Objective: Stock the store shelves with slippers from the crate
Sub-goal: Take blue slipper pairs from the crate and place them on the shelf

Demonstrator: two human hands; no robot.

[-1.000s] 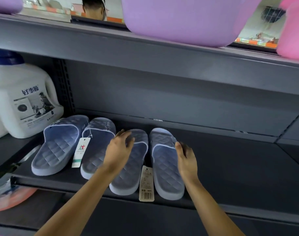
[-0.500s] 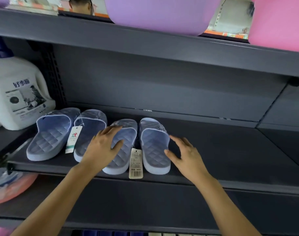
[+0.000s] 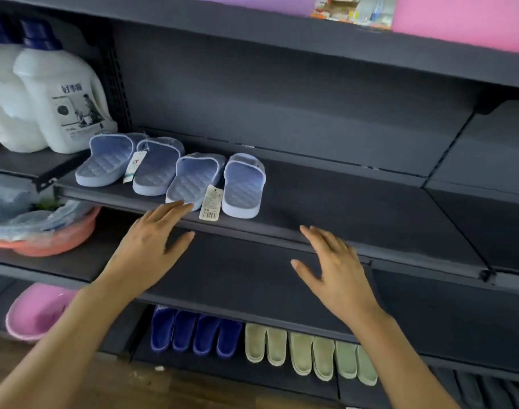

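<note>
Slippers [image 3: 175, 172] on shelf [image 3: 341, 202] just beyond left hand [image 3: 147, 249], right hand [image 3: 338, 270] apart, both empty, fingers spread.

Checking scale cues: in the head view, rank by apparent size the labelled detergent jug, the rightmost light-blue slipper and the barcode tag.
Largest: labelled detergent jug.
Then: rightmost light-blue slipper.
Smallest: barcode tag beside it.
</note>
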